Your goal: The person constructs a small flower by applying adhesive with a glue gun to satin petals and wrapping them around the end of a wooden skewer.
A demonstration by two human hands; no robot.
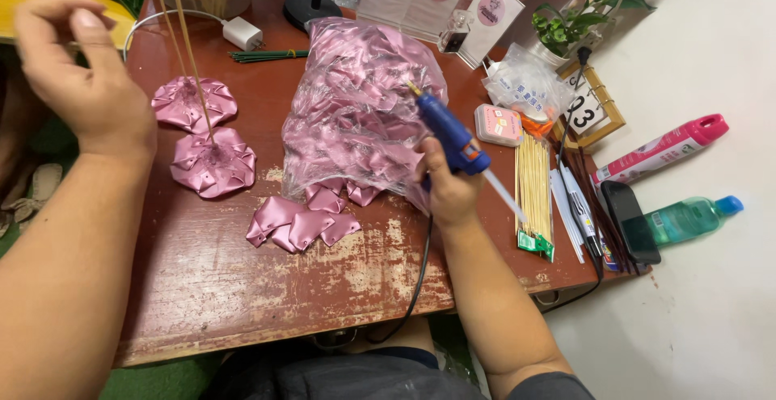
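My right hand [447,188] grips a blue glue gun [449,133], nozzle pointing up-left over a clear plastic bag [356,101] stuffed with pink satin petals. My left hand [77,77] is raised at the far left, fingers loosely curled, empty as far as I can see. Near it, two pink satin flowers [212,162] on thin wooden sticks [187,44] rest on the worn red-brown table [242,287]. Several loose folded pink petals [301,224] lie in front of the bag.
A bundle of wooden skewers [533,186] lies right of my right hand. Further right are a black phone [631,221], a green bottle [691,218] and a pink tube [663,149]. At the back stand cards, a white charger [242,34], a small calendar frame and a plant.
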